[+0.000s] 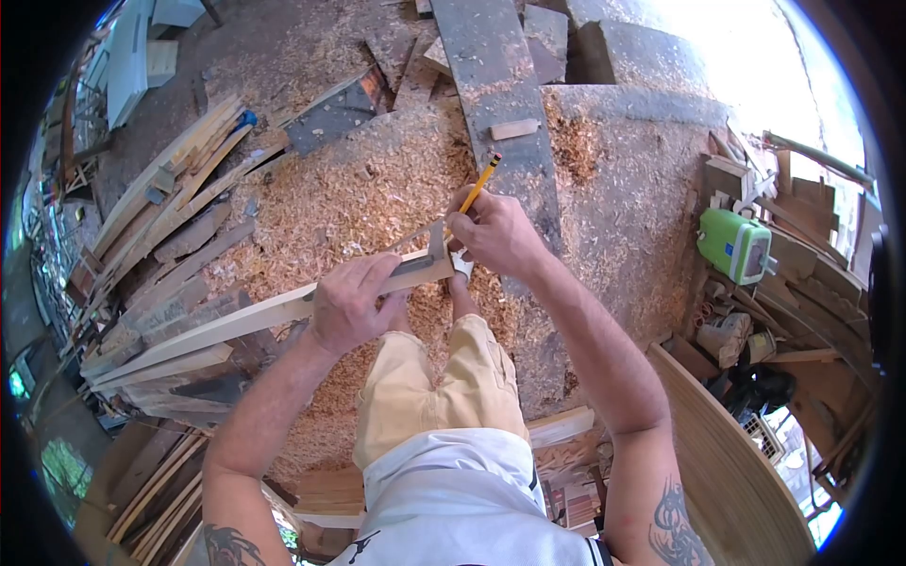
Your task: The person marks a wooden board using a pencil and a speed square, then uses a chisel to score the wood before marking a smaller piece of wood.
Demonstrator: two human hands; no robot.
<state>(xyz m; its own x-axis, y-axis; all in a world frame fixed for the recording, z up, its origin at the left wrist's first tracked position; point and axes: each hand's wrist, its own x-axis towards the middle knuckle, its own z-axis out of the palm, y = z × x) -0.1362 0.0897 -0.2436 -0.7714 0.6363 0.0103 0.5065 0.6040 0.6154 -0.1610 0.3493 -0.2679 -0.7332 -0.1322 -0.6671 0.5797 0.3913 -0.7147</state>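
Yellow pencil (pixel 487 174) in right hand (pixel 500 231)

Free room is found between the right hand (pixel 495 231) and the green case (pixel 722 241), while leftward movement is hindered by the wooden strip (pixel 226 324).

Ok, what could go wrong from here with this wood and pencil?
Your left hand seems to steady both the long wooden strip and the metal tool, so either might shift and throw the pencil in your right hand off. Loose shavings underfoot could make you slip.
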